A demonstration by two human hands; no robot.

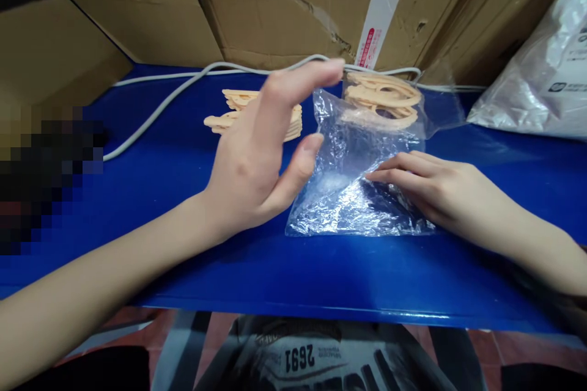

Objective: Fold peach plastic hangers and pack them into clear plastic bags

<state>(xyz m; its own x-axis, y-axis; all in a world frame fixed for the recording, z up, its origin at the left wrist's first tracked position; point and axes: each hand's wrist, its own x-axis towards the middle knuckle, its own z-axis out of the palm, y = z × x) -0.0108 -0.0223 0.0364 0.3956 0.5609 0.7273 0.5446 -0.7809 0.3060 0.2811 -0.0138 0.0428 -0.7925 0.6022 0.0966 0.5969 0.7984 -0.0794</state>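
On the near side of the clear plastic bag [355,211], we see the bare front strip of the blue table [321,275]. The bag lies flat and crinkled, its near edge running crosswise and its film reaching away from us. To its right, our right hand [443,192] comes in low, palm down, fingers close together and pointing left, their tips on the film; the thumb is hidden, so we cannot tell whether it pinches anything. To the bag's left, our left hand [252,162] is raised, thumb and forefinger spread wide and holding nothing we can see, both pointing toward the bag's left edge. Of the two, our right is the nearer, being in contact. Left of the bag and beyond our left hand sits a stack of pale flat pieces [224,120]; at the bag's far end lie more pale pieces [389,98] under clear film, though whether inside this bag we cannot tell. Farther back runs a white cable [169,99], before a cardboard box [275,6].
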